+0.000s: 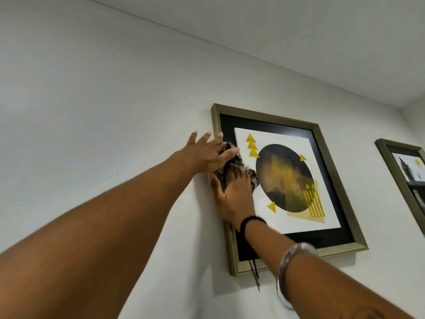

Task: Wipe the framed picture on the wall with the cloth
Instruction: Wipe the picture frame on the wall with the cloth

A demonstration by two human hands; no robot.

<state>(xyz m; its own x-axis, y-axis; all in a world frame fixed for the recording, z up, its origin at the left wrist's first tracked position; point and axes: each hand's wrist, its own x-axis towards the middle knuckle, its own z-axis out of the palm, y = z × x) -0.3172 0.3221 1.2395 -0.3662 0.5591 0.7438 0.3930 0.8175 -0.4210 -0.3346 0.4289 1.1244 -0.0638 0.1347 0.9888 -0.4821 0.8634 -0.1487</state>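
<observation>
Two hands pressing one cloth [239, 168] onto one framed picture [299, 180].
Left hand [207, 155] lying flat, fingers splayed; right hand [234, 194] clutching cloth; second frame [400, 178] hanging nearby.

Soft, even indoor light, faint shadows on the wall [92, 111], wide-angle bending at the edges, slight overall blur.

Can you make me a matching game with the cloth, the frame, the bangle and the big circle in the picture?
Things:
1. cloth
2. frame
3. bangle
4. big circle

Clues:
A. silver, on the right forearm
B. dark with yellow patches
C. crumpled under both hands
D. dull gold, hanging on the wall

Pairs: 1-C, 2-D, 3-A, 4-B
</observation>
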